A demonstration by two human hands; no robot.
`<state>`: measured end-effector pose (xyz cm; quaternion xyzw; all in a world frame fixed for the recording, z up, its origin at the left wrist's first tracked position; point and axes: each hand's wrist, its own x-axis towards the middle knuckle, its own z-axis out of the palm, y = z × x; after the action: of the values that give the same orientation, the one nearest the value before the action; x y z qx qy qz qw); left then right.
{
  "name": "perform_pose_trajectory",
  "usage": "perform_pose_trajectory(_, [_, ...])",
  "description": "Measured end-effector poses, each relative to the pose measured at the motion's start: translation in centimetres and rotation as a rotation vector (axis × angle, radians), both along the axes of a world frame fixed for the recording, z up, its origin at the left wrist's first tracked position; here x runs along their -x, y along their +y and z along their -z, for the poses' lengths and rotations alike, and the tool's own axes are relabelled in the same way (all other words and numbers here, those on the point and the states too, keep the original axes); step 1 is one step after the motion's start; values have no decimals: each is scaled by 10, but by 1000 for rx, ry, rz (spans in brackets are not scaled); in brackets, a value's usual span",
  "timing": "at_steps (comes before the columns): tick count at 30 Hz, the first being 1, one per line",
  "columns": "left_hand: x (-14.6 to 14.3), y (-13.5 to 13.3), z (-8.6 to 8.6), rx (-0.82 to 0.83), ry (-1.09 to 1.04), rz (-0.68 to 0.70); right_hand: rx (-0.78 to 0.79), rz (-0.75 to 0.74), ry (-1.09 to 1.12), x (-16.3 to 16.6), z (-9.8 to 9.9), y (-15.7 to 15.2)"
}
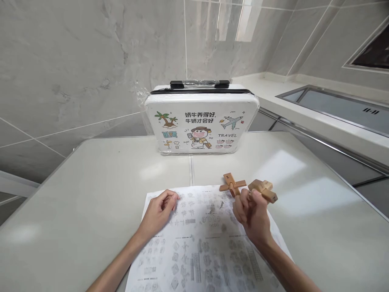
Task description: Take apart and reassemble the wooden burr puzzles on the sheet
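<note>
My left hand (162,207) rests on the printed sheet (200,231), its fingers loosely curled, and I see nothing in it. My right hand (253,215) is over the sheet's upper right part, thumb and fingers closed. From its fingertips juts a light-brown wooden interlocking puzzle piece (261,186), partly hidden by the fingers. Just left of that, by the sheet's top edge, is a cross-shaped group of wooden puzzle pieces (229,178), one marked "2". The fingers are close to this cross; whether they touch it I cannot tell.
A white case (202,125) with cartoon prints and a black handle, in clear plastic wrap, stands at the back of the pale table (91,194). Behind is a grey tiled wall (91,61). A counter with a dark glass panel (337,109) runs along the right.
</note>
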<state>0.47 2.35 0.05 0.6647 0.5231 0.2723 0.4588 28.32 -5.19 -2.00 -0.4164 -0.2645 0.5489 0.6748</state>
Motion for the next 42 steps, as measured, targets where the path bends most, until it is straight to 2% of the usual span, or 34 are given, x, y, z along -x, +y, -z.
perform_pose_trajectory(2, [-1, -3, 0, -17, 17, 16, -20, -86, -205, 8, 1, -7])
perform_pose_trajectory(4, [-2, -7, -2, -41, 36, 61, -33, -235, -396, 15, 1, -12])
perform_pose_trajectory(7, [-8, -16, -8, -85, 30, 163, -51, -469, -587, 24, -2, -14])
perform_pose_trajectory(9, [-13, -21, -13, -90, -46, 244, -94, -545, -699, 30, -5, -12])
perform_pose_trajectory(14, [-28, -24, -22, 157, -313, 452, -302, -635, -951, 47, -12, -3])
perform_pose_trajectory(16, [-30, -23, -22, 232, -362, 498, -329, -643, -943, 51, -15, -1])
perform_pose_trajectory(18, [-30, -23, -20, 256, -399, 475, -301, -685, -862, 52, -18, -1])
perform_pose_trajectory(21, [-25, -22, -15, 271, -460, 418, -199, -859, -631, 47, -23, 1])
perform_pose_trajectory(23, [-22, -22, -12, 289, -484, 422, -166, -916, -493, 44, -24, 1])
perform_pose_trajectory(26, [-21, -22, -9, 277, -483, 429, -124, -870, -425, 43, -18, 1])
perform_pose_trajectory(31, [-25, -26, -7, 163, -479, 347, -89, -550, -611, 46, -2, -3])
perform_pose_trajectory(33, [-28, -28, -7, 126, -458, 308, -84, -471, -669, 47, 2, -4])
perform_pose_trajectory(37, [-31, -30, -6, 69, -409, 233, -74, -450, -634, 48, 7, -7])
perform_pose_trajectory(42, [-32, -31, -3, 23, -340, 209, -74, -459, -528, 50, 11, -9])
